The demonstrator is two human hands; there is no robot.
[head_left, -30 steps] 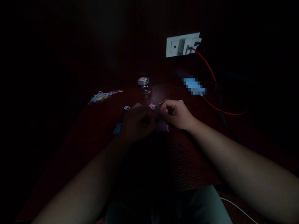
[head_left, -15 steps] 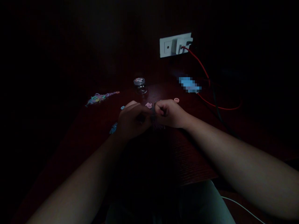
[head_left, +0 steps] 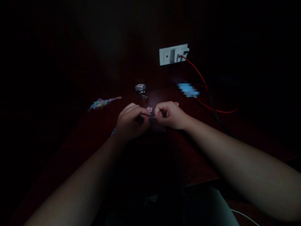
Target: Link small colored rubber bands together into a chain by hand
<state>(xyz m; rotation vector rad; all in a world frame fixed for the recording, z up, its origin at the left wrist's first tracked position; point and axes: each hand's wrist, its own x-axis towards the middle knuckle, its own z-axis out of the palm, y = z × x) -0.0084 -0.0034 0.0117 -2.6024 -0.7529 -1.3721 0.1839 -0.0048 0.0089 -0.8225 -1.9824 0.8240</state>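
My left hand (head_left: 131,121) and my right hand (head_left: 170,116) meet over the dark red table, fingertips pinched close together. A thin, dim hair tie (head_left: 152,117) spans the small gap between them, held at both ends. Just beyond the fingertips lies a cluster of pink hair ties (head_left: 149,109). Darker purplish ones (head_left: 159,127) lie below the hands in shadow. Blue hair ties (head_left: 113,131) peek out beside my left wrist, mostly covered by it. Another pink hair tie (head_left: 176,104) shows partly behind my right hand.
A mixed pile of coloured hair ties (head_left: 102,103) lies at the left. Behind the hands stands a clear lidded jar (head_left: 141,91). To the right, a blurred-out blue object (head_left: 188,90) joins a red cable (head_left: 197,71) from a wall socket (head_left: 174,54).
The view has tilted up slightly, so the background sits lower. My left fingers have extended toward my right fingertips, and the thin strand between them now shows.
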